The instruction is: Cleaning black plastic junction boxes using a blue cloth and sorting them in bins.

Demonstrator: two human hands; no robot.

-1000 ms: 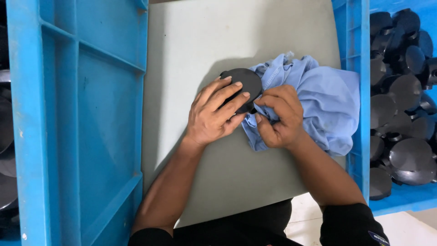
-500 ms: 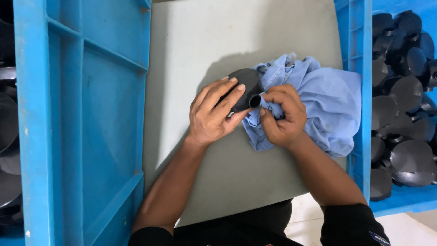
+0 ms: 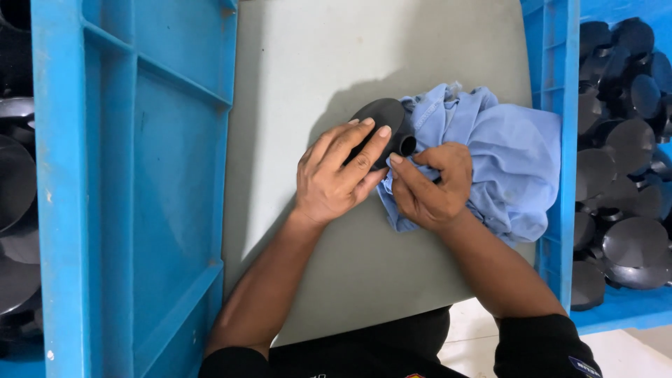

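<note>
My left hand [image 3: 336, 173] grips a round black plastic part [image 3: 381, 120] with a short tube sticking out of it, held over the grey table [image 3: 364, 49]. My right hand [image 3: 428, 185] pinches a fold of the crumpled light blue cloth [image 3: 504, 157] right next to the tube's open end. The cloth spreads to the right of both hands and lies against the right crate's wall. Most of the black part's lower half is hidden behind my left fingers.
A tall blue plastic crate [image 3: 140, 182] stands at the left with dark round parts [image 3: 14, 189] beyond its wall. A second blue crate [image 3: 556, 105] at the right holds several black round parts [image 3: 623, 182]. Pale floor shows at the bottom right.
The black part has turned in my left hand so its tube end now faces my right hand. My right fingers with the cloth have shifted slightly toward the tube.
</note>
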